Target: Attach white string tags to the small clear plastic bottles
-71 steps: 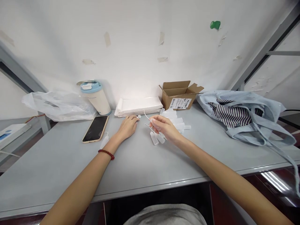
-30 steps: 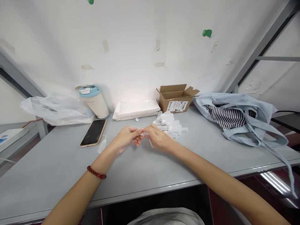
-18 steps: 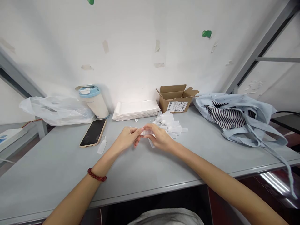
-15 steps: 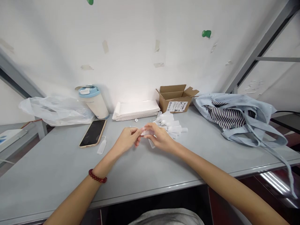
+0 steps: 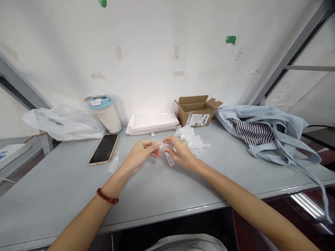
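My right hand [image 5: 181, 153] curls its thumb and fingers round a small translucent plastic bottle [image 5: 165, 145]. My left hand [image 5: 142, 152] is closed at the bottle's left end, thumb and fingers pinched; what exactly lies between those fingertips is partly hidden. Just below, another small clear bottle [image 5: 170, 159] lies on the grey table [image 5: 162, 188]. A pile of similar translucent bottles [image 5: 192, 138] spreads beyond my right hand. Left of my left hand, a single bottle with a thin loop [image 5: 114, 164] lies beside the phone.
A phone [image 5: 104, 149], a lidded cup [image 5: 106, 113] and a plastic bag [image 5: 65, 123] sit at left. Along the wall are stacked white envelopes [image 5: 153, 122], a small white round piece [image 5: 153, 134] and an open cardboard box [image 5: 196, 111]. A blue cloth bag [image 5: 285, 122] lies right.
The bottle between my hands shows more clearly, and my left hand has turned slightly with its fingers more outstretched. The objects on the table stay where they were.
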The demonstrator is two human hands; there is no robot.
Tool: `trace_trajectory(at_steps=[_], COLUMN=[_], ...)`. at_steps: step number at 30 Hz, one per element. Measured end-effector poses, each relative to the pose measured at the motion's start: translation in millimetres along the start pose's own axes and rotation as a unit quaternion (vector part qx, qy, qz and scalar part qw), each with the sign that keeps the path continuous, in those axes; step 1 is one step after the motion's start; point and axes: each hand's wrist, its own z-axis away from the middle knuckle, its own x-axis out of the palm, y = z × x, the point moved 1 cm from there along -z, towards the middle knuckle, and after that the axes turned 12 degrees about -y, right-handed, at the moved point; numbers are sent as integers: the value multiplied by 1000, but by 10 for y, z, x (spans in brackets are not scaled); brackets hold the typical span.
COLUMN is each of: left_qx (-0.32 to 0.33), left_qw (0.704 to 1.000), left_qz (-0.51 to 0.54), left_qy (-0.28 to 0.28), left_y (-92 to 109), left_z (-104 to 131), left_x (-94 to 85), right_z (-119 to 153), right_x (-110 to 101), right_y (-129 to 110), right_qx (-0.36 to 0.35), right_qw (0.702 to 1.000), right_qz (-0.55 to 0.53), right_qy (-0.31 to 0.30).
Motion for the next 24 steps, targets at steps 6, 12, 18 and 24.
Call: trace_trajectory(at_steps=[6,12,18,24], left_qx=[-52,-2,50,-30], left_qw=[998,996,988,998], left_qz=[7,-92,-145,-57], left_qy=[-39,-14,24,-8], left_y=[-16,-8,-16,-8], left_z=[21,13,-5,-6], left_x=[10,10,15,11], right_z=[5,3,-7,0], right_x=[2,2,-1,18], right_y=[-5,6,15,-6], right_qx=[-32,-32,-1,-42], right_qw=[998,999,999,999], right_qz=[44,25,-5,23], right_qy=[-17,-26,-34,-25])
